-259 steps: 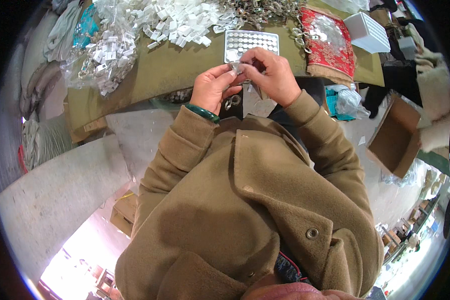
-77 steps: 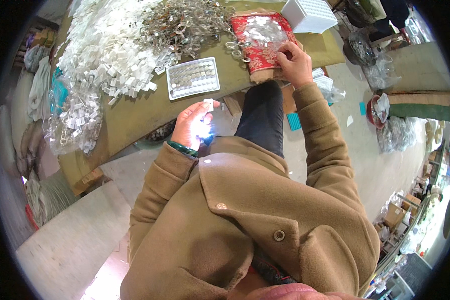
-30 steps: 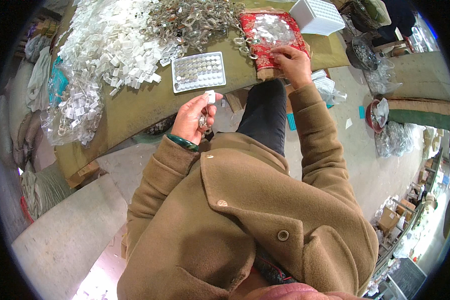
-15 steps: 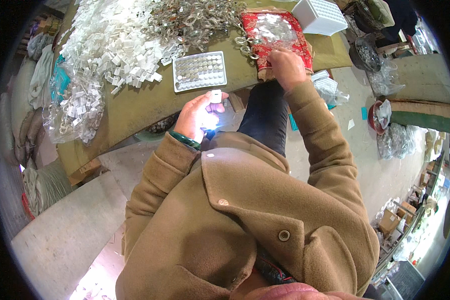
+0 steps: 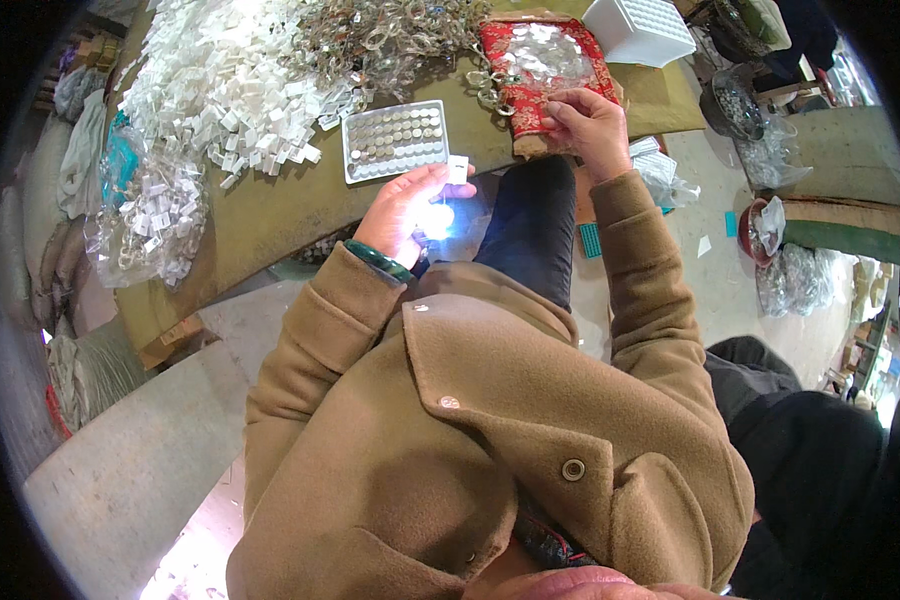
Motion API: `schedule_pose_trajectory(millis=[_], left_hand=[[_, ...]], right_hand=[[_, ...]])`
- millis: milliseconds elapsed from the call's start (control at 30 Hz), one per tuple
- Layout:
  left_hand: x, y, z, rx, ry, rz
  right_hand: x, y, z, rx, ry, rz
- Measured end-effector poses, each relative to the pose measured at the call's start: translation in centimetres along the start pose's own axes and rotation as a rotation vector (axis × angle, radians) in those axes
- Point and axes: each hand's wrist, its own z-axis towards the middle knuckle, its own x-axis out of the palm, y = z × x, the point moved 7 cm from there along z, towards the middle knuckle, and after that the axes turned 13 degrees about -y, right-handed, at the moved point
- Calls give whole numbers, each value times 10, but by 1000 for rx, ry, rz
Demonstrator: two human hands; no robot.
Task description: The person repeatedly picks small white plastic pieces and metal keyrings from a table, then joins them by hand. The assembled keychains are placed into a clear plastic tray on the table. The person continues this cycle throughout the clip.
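Holding a small white tag [image 5: 457, 169] and a lit bright light [image 5: 436, 218], left hand [image 5: 407, 210] sits at 6 o'clock of the button-cell tray [image 5: 395, 139]. Right hand [image 5: 588, 125] pinches sth tiny, can't tell what, over the red pouch [image 5: 540, 70] w/ clear bits, at 3 o'clock.

tag: small white square [image 5: 458, 168] we hold up in our left hand [image 5: 407, 208]
blister tray: pale rectangle of round cells [image 5: 395, 139], far on the surface [image 5: 270, 215]
tag heap: white, far left [image 5: 225, 85]
red pouch: patterned, clear-fronted [image 5: 545, 65], far right beside our right hand [image 5: 588, 125]

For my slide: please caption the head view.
Left hand holds a small white tag; right hand touches the red pouch.
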Motion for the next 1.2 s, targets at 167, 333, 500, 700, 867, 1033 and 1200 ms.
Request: schedule_pose_trajectory(millis=[167,333,500,700,867,1033,1200], left_hand=[[20,-2,10,-68,63,-69],[47,-7,20,-99,123,-198],[60,-7,22,-97,77,-169],[68,-14,15,-55,145,-183],[68,-15,10,-36,171,-192],[67,-14,10,-82,188,-274],[56,-16,9,-48,148,-227]], right_hand=[[5,7,-9,137,81,330],[11,14,-25,215,171,511],[28,22,-40,235,322,634],[42,30,-55,151,279,622],[46,47,-64,-119,221,446],[52,56,-73,-268,225,395],[61,53,-79,-330,259,278]])
